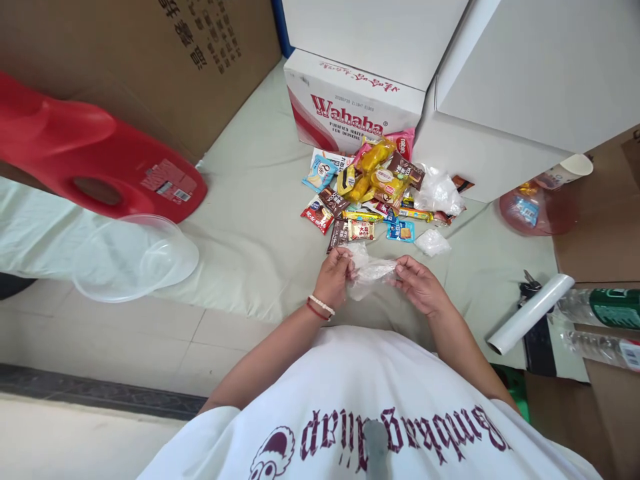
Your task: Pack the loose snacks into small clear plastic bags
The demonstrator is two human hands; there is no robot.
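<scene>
My left hand (pixel 335 275) and my right hand (pixel 419 283) stretch a crumpled clear plastic bag (pixel 371 272) between them, close in front of my body. Fingers of both hands pinch its opposite sides. Just beyond lies a heap of wrapped snacks (pixel 375 180), with yellow, brown, blue and red packets on a pale green cloth. At the heap's right sits a bunched clear plastic bag (pixel 437 190). A smaller crumpled piece of clear plastic (pixel 433 243) rests nearer to my right hand.
A white Wahaha carton (pixel 350 100) backs the heap, beside large white boxes (pixel 535 73). Leftward are a red jug (pixel 100 160) and a clear plastic basin (pixel 140 260). Rightward lie a film roll (pixel 533 313), plastic bottles (pixel 600 307), a reddish bowl (pixel 525 217) and a paper cup (pixel 570 170).
</scene>
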